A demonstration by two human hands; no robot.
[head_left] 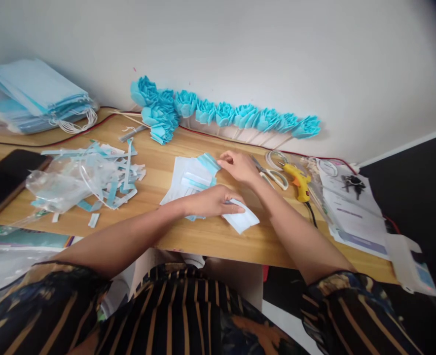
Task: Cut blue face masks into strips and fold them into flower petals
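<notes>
My left hand (213,201) is closed, thumb on top, on a white folded piece of mask fabric (243,220) just above the table's front part. Beyond it, my right hand (240,166) has its thumb and fingertips pinched at the edge of a light blue piece of mask fabric (208,162). That blue piece lies on top of a loose pile of white and blue cut mask fabric (179,175). My left hand and wrist cover part of this pile's near side.
Blue fabric flowers (224,114) on sticks lean along the wall. A stack of masks (42,91), plastic bag with scraps (73,172) and phone (11,182) lie left. Scissors (273,176), a yellow glue gun (298,181), papers (351,212) and keys (354,183) lie right.
</notes>
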